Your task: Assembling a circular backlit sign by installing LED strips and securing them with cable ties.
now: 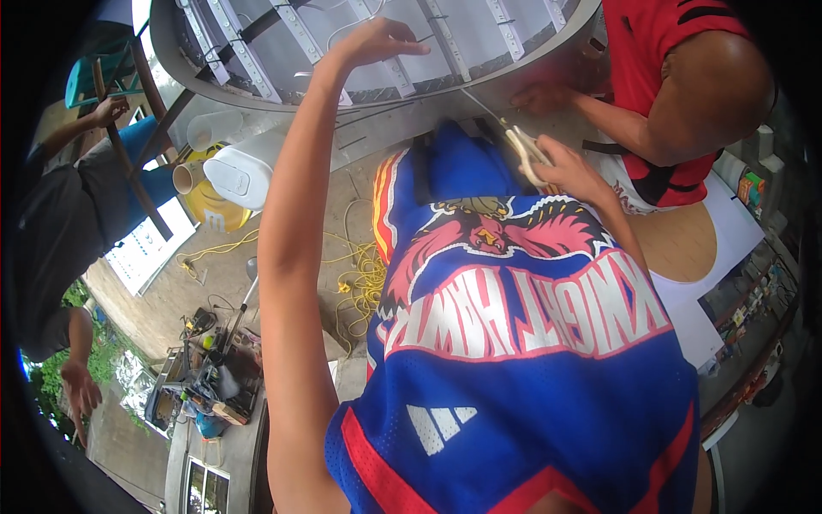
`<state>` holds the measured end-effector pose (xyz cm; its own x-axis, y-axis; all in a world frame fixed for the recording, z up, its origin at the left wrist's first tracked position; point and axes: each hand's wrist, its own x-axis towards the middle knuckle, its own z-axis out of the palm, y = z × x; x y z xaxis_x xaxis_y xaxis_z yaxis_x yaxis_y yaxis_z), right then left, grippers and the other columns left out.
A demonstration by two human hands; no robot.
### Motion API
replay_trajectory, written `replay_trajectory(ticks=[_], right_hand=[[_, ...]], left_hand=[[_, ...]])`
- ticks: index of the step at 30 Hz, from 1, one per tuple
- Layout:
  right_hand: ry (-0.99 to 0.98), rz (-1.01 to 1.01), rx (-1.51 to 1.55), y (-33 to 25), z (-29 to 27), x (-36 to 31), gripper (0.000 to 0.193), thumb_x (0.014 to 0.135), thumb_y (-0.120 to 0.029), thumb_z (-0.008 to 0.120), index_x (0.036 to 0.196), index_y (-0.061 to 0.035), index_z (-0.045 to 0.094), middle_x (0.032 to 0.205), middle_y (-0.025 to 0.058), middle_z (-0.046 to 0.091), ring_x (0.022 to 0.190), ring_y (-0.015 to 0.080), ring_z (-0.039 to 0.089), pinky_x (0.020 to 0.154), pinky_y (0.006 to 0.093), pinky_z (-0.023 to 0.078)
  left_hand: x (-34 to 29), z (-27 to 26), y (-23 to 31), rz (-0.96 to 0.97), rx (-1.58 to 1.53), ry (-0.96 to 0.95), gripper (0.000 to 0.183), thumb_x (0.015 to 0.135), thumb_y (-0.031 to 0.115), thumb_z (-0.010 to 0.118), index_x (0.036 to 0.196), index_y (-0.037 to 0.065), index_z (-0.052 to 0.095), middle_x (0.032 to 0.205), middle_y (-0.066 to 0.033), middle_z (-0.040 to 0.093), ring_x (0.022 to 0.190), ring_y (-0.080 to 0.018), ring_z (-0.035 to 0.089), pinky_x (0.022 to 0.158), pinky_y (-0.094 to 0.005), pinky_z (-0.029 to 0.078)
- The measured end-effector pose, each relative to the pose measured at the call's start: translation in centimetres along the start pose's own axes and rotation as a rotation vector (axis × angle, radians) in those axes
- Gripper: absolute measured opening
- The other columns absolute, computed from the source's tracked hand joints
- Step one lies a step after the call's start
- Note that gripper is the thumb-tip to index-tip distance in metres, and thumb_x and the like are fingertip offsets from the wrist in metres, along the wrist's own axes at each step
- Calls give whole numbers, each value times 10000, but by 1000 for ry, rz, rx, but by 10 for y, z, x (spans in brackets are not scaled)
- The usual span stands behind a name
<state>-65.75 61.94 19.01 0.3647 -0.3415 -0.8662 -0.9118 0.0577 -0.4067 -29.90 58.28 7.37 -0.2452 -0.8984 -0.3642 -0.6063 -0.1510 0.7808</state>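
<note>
Outdoor workshop, big curved panel (360, 86) far | left hand (377, 43) flat, spread on panel | right hand (569, 171) squeezing cream-handled pliers (524, 150) | fixing step; next, careful snip likely.

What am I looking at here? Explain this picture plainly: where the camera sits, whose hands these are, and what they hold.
There is no machine here, only a person at work. The single picture comes from a wide-angle camera worn on that person's head and looking down, so straight edges bend and the person's own blue jersey fills the middle. The left hand reaches up, open, to a curved grey panel fitted with white strips. The right hand grips a pale-handled tool; its exact kind is hard to tell. A co-worker in a red shirt has a hand at the panel's edge. On the floor below lie a yellow cable and a white jug.
</note>
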Motion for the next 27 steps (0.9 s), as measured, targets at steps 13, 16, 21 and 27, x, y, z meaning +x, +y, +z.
replay_trajectory(ticks=[13,16,21,27], right_hand=[[382,-511,-294,71,70,138,452,779,-261,650,1182,-67,585,1199,165,519,1091,371,535,911,442,449],[563,-535,-418,45,74,152,465,778,-277,677,1199,-102,585,1283,147,480,1148,368,510,925,466,447],[889,-614,-733,17,57,147,437,807,-256,653,1216,-123,578,1292,144,504,1095,351,552,860,487,474],[715,-886,-371,-82,30,99,180,878,-65,537,1022,-31,640,987,163,629,946,353,578,840,430,462]], left_hand=[[-5,39,-19,109,351,311,144,761,210,676,853,126,749,865,-121,663,805,-315,642,739,-395,510],[-20,38,-6,-67,245,398,176,759,247,676,877,145,759,794,-140,662,772,-312,648,723,-389,508],[-24,33,5,-209,75,488,167,712,213,710,863,166,766,720,-147,677,701,-312,669,686,-397,534],[-19,89,-32,-428,-230,655,152,580,151,741,726,108,754,692,-148,671,663,-315,660,659,-403,538]])
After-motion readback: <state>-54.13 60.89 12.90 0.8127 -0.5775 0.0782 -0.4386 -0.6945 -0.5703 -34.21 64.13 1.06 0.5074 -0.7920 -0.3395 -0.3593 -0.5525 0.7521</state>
